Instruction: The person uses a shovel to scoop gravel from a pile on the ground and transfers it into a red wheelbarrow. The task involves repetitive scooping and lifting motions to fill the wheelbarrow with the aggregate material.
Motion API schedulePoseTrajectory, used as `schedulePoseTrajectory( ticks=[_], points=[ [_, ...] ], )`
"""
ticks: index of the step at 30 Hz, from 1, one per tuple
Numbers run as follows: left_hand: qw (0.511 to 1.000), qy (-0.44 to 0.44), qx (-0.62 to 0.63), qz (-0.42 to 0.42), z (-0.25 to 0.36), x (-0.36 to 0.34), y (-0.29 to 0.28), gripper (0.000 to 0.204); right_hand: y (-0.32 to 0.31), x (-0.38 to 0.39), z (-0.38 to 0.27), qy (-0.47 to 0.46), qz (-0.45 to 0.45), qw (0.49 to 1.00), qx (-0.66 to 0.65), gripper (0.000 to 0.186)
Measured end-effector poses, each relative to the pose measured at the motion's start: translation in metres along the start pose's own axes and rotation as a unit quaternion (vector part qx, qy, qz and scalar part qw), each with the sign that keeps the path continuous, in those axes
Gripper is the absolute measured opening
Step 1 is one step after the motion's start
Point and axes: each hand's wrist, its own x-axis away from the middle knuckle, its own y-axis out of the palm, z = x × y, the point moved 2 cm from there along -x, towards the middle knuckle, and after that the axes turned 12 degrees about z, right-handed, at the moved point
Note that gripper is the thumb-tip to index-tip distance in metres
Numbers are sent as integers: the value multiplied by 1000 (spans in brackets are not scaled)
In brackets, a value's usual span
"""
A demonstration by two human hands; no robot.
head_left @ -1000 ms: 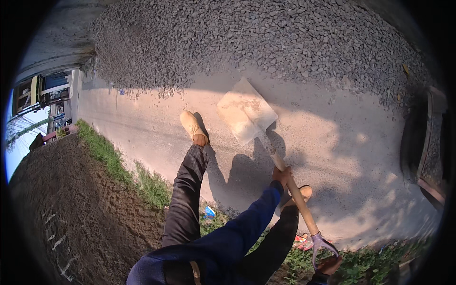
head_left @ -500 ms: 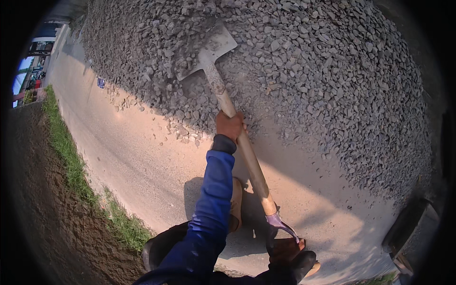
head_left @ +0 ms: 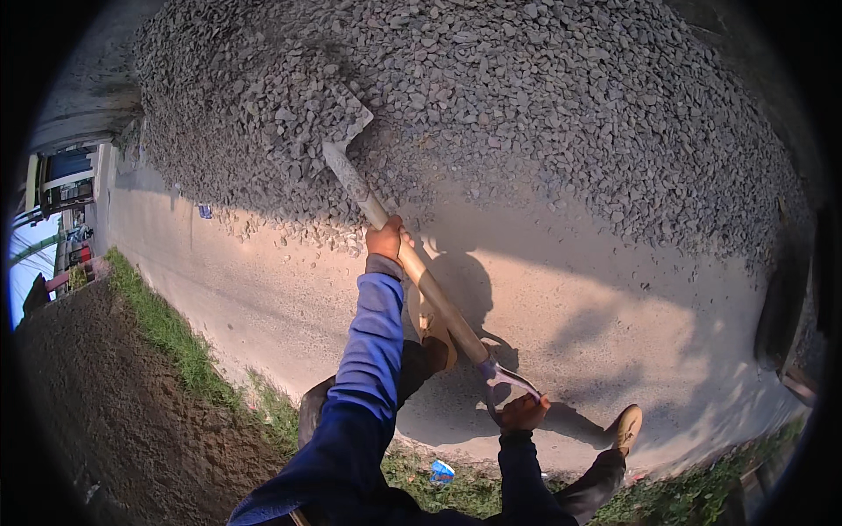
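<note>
A shovel (head_left: 447, 309) with a wooden shaft slants from lower right to upper left. My left hand (head_left: 386, 240) is wrapped round the shaft, not far below the blade. Down at the end, my right hand (head_left: 524, 413) grips the purple-grey D-shaped handle. The metal blade (head_left: 360, 123) lies at the pile of grey gravel (head_left: 544, 105); stones heap over most of it, so only its right corner and neck show. Blue sleeves cover both my arms.
Pale concrete paving (head_left: 254, 307) runs between the gravel and a grass strip (head_left: 167, 337), with bare soil (head_left: 114, 394) beyond. My tan boots (head_left: 626, 428) stand on the paving. A blue wrapper (head_left: 442, 472) lies on the grass. Something dark and long (head_left: 783, 302) sits at the right edge.
The blade now carries a heap of stones and sits farther left in view. My right hand has risen with the handle. My right boot now shows farther out to the right.
</note>
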Motion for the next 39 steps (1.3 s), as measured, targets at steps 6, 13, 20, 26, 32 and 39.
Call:
schedulePoseTrajectory(
  ticks=[6,13,20,26,32,39],
  points=[
    [994,55,-89,-44,-10,226,25,9,-169,92,-87,87,30,990,-104,38],
    [970,91,-177,-140,-48,537,146,10,-359,191,-254,150,-12,967,-207,36],
    [884,177,-288,-323,-129,878,370,13,-443,247,-413,138,14,912,-387,44],
    [645,461,-409,-452,-183,1180,608,38,-435,304,-653,63,-192,781,-592,42],
    [572,550,-452,-406,-186,1380,694,57,-445,290,-766,22,-373,752,-543,47],
    [691,372,-386,-485,-174,1245,608,61,-527,275,-731,16,-95,857,-506,45]
  ],
)
